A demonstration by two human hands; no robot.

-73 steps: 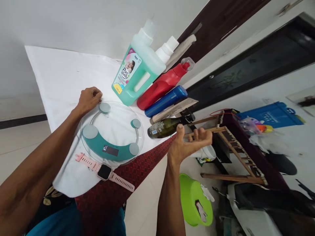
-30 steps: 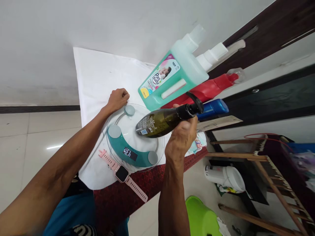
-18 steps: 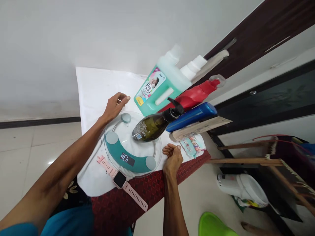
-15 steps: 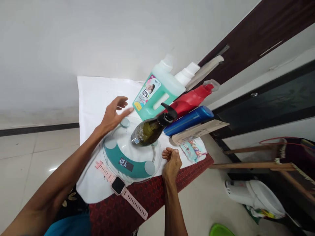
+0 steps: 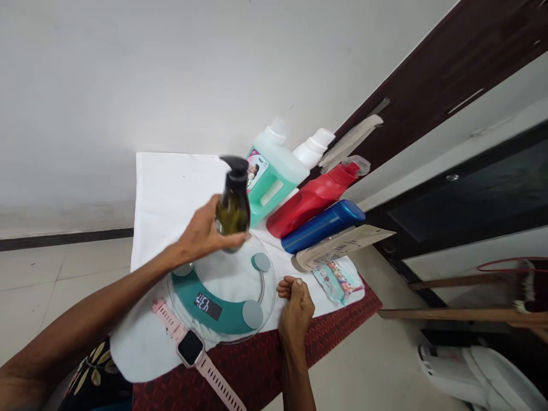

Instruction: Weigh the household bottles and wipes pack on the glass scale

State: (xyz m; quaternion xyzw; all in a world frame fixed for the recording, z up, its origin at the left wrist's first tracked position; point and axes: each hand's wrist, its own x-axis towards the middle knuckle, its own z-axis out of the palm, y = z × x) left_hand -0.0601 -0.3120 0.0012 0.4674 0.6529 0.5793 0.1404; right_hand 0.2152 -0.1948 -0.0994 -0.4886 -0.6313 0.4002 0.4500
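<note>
My left hand [image 5: 205,237] is wrapped round a dark green pump bottle [image 5: 233,208] with a black pump head. It holds the bottle upright over the far part of a round glass scale [image 5: 231,319]. The scale has a teal band and a lit display; its digits are lit but hard to read from here. My right hand [image 5: 296,302] lies at the scale's right edge, fingers curled in, with nothing seen in them. A pink-strapped watch [image 5: 190,347] lies at the scale's near left.
Behind the scale stand a green detergent jug [image 5: 274,177], a red bottle [image 5: 312,200], a blue bottle [image 5: 323,225] and a beige pack [image 5: 338,245]. A wipes packet [image 5: 336,279] lies to the right. White cloth [image 5: 171,182] covers part of the red-patterned table [image 5: 252,365], beside a wall.
My left hand has closed on the pump bottle, which stood tilted in view on the scale, and has raised it leftward. My right hand stays almost in place. The view has shifted slightly.
</note>
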